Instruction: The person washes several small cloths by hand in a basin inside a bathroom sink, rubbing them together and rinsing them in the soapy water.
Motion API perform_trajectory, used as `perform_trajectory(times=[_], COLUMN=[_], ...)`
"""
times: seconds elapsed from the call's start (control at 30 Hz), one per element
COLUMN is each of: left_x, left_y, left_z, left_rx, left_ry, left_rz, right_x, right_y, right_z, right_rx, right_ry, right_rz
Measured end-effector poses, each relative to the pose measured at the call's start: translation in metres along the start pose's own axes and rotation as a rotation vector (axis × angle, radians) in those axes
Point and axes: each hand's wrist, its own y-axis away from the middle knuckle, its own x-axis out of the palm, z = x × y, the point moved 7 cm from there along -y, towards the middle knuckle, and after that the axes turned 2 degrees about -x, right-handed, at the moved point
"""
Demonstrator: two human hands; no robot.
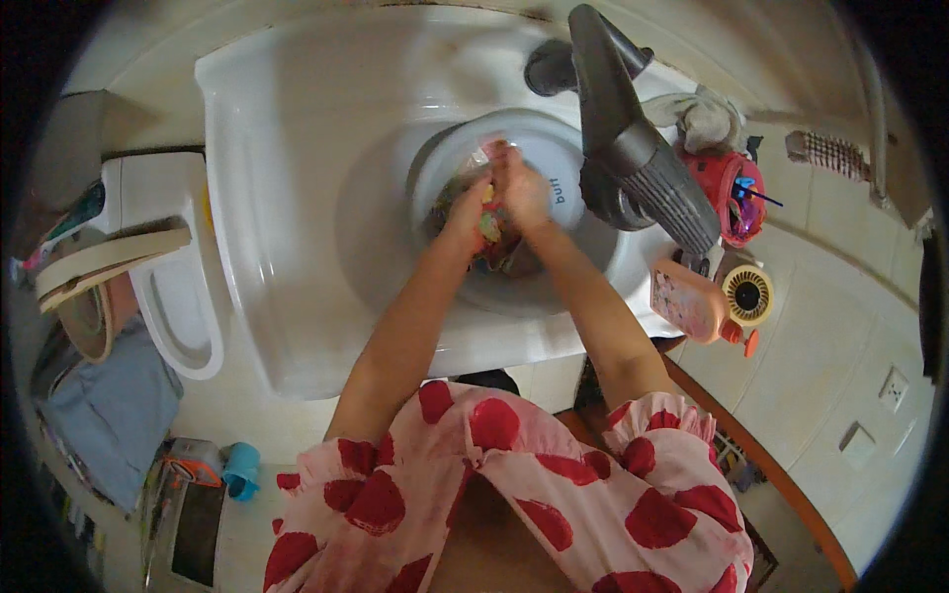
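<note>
My left hand [472, 207] and my right hand [525, 193] are close together inside a round pale grey plastic basin [567, 144]. Between them is a crumpled multicoloured bundle [498, 248], cloth or thin film, with a pink and whitish part near the fingertips. Both hands grip it, though motion blur softens the fingers and much of the bundle is hidden under them. Dark lettering marks the basin's inner wall on the right. The basin sits in the white sink [296, 185].
A dark grey ribbed fixture [637, 141], faucet or hair dryer, overhangs the basin's right side. On the right stand a red container [704, 174] of small items, an orange pump bottle [689, 300] and a yellow-rimmed round object [767, 304]. A greyish cloth [712, 126] lies behind.
</note>
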Motion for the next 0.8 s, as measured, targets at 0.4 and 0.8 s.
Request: perform_trajectory(times=[0.4, 0.8], left_x=[0.017, 0.025], left_y=[-0.003, 0.014], left_z=[0.010, 0.015], left_rx=[-0.079, -0.431], left_ry=[0.892, 0.579], left_rz=[0.213, 0.054], right_x=[-0.004, 0.006], right_y=[0.006, 0.010], right_z=[0.011, -0.061], right_rx=[0.125, 0.002], right_ry=[-0.026, 0.339], right_rz=[-0.018, -0.021])
